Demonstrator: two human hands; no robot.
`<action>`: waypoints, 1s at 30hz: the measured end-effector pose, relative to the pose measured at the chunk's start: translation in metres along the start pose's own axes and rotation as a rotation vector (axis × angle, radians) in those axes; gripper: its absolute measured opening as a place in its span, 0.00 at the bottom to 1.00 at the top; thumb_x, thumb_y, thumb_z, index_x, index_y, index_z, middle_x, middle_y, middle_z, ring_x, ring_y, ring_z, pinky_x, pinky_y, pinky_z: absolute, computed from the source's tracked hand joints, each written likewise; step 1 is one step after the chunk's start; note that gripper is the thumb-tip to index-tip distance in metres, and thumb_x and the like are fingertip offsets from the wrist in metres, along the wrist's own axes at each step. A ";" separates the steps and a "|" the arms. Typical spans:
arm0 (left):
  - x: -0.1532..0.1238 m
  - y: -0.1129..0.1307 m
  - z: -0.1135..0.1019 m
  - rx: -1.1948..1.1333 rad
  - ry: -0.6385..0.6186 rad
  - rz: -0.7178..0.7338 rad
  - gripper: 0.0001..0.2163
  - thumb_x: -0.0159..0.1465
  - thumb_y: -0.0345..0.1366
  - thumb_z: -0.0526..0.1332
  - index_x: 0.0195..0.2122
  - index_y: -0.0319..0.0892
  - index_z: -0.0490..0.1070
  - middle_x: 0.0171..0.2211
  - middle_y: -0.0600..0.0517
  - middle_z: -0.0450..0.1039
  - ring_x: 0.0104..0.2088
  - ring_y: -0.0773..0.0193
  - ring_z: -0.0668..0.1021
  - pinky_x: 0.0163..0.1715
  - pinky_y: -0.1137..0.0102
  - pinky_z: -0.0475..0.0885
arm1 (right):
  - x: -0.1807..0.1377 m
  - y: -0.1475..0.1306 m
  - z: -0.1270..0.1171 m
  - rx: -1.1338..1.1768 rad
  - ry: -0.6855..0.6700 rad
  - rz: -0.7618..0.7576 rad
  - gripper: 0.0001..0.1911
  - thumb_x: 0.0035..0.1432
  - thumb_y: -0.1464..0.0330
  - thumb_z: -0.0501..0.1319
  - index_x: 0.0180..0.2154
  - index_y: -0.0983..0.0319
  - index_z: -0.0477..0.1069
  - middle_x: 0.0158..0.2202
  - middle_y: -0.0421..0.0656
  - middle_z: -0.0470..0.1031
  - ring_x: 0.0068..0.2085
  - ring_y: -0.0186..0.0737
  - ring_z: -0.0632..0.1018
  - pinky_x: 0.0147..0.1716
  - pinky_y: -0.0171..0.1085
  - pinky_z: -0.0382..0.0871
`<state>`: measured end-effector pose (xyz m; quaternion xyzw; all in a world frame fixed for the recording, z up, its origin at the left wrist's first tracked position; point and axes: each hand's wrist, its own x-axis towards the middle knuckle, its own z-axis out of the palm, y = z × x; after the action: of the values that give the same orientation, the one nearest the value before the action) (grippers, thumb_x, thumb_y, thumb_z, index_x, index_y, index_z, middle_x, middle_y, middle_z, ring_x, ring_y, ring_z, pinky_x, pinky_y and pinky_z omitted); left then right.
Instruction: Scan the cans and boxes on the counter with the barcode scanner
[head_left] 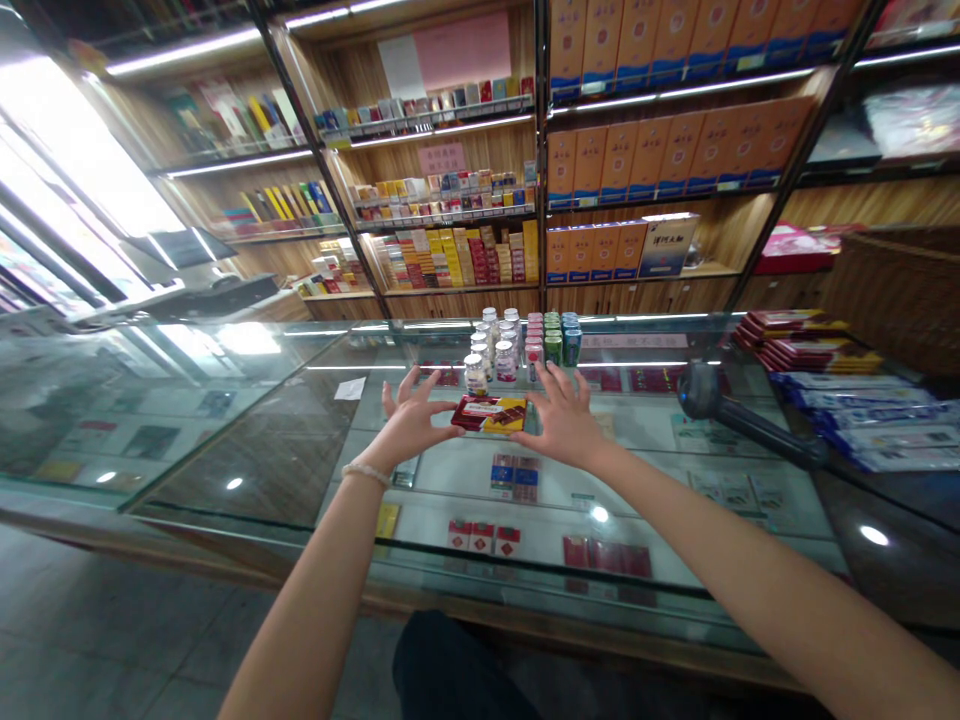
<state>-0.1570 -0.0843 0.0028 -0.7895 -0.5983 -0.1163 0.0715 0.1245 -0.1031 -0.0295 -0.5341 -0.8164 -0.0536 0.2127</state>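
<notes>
A dark red and yellow chocolate bar (489, 413) lies crosswise between my hands, level with the glass counter top. My left hand (412, 418) grips its left end with the thumb and a finger, the other fingers spread upward. At its right end, my right hand (564, 420) holds on in the same way. Just behind the bar stand several white-capped bottles (475, 375) in rows. To their right are pink cans (534, 355), green cans (553, 345) and blue-green cans (572, 343).
On the right stand a handheld scanner (701, 393), stacked red and yellow packs (802, 345) and blue-white packs (877, 420). A paper slip (350, 388) lies at left. Cigarette packs (484, 537) show beneath the glass. Shelves (450, 290) with boxes line the back wall.
</notes>
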 end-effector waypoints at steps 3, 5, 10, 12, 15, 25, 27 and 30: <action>0.000 0.001 0.002 0.007 0.015 0.006 0.17 0.60 0.53 0.71 0.49 0.59 0.83 0.73 0.51 0.57 0.75 0.35 0.50 0.69 0.33 0.32 | 0.001 0.001 0.002 0.006 -0.003 -0.004 0.37 0.62 0.42 0.59 0.57 0.64 0.75 0.75 0.59 0.50 0.75 0.61 0.48 0.70 0.63 0.35; 0.000 0.000 0.003 0.010 0.018 0.003 0.17 0.60 0.53 0.71 0.49 0.59 0.83 0.73 0.51 0.58 0.75 0.36 0.50 0.69 0.34 0.32 | 0.001 0.002 0.004 0.005 -0.001 -0.003 0.37 0.62 0.42 0.59 0.58 0.64 0.75 0.75 0.59 0.50 0.75 0.62 0.48 0.69 0.63 0.34; 0.000 -0.001 0.004 0.013 0.023 0.005 0.18 0.60 0.54 0.70 0.49 0.59 0.83 0.73 0.51 0.58 0.75 0.35 0.50 0.70 0.34 0.31 | 0.002 0.002 0.005 -0.006 0.004 -0.001 0.37 0.63 0.41 0.57 0.58 0.63 0.75 0.76 0.58 0.50 0.75 0.62 0.48 0.70 0.62 0.34; 0.000 -0.001 0.004 0.011 0.022 0.006 0.17 0.60 0.55 0.70 0.48 0.58 0.84 0.73 0.50 0.57 0.75 0.35 0.50 0.69 0.34 0.31 | 0.002 0.001 0.006 -0.012 0.009 -0.002 0.37 0.63 0.42 0.57 0.58 0.63 0.75 0.76 0.57 0.50 0.75 0.61 0.48 0.70 0.61 0.34; 0.000 0.000 0.004 0.007 0.023 0.003 0.17 0.60 0.55 0.70 0.49 0.59 0.83 0.74 0.51 0.57 0.75 0.34 0.50 0.69 0.34 0.30 | 0.002 0.002 0.007 -0.020 0.017 0.001 0.36 0.63 0.42 0.56 0.58 0.62 0.75 0.76 0.56 0.50 0.75 0.61 0.48 0.70 0.61 0.34; -0.001 0.001 0.000 -0.025 0.020 -0.058 0.34 0.54 0.59 0.72 0.60 0.54 0.73 0.76 0.46 0.50 0.76 0.37 0.47 0.69 0.33 0.36 | 0.002 0.002 0.007 0.010 0.023 0.016 0.46 0.60 0.37 0.57 0.67 0.61 0.66 0.77 0.58 0.44 0.76 0.62 0.45 0.69 0.65 0.34; -0.002 0.003 0.000 -0.019 0.043 -0.060 0.43 0.54 0.61 0.71 0.68 0.53 0.64 0.77 0.44 0.44 0.76 0.37 0.45 0.70 0.34 0.36 | 0.002 0.001 0.005 0.009 0.046 0.017 0.49 0.60 0.36 0.56 0.70 0.59 0.60 0.78 0.56 0.40 0.76 0.63 0.41 0.69 0.67 0.33; -0.004 0.006 0.000 0.022 0.085 -0.022 0.52 0.54 0.63 0.70 0.75 0.51 0.50 0.78 0.42 0.36 0.76 0.37 0.41 0.70 0.37 0.33 | 0.001 0.000 0.004 -0.003 0.069 -0.002 0.51 0.60 0.36 0.56 0.74 0.56 0.51 0.78 0.54 0.35 0.76 0.64 0.37 0.69 0.68 0.30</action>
<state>-0.1519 -0.0901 0.0018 -0.7765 -0.6046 -0.1438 0.1041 0.1226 -0.1012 -0.0330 -0.5312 -0.8092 -0.0733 0.2399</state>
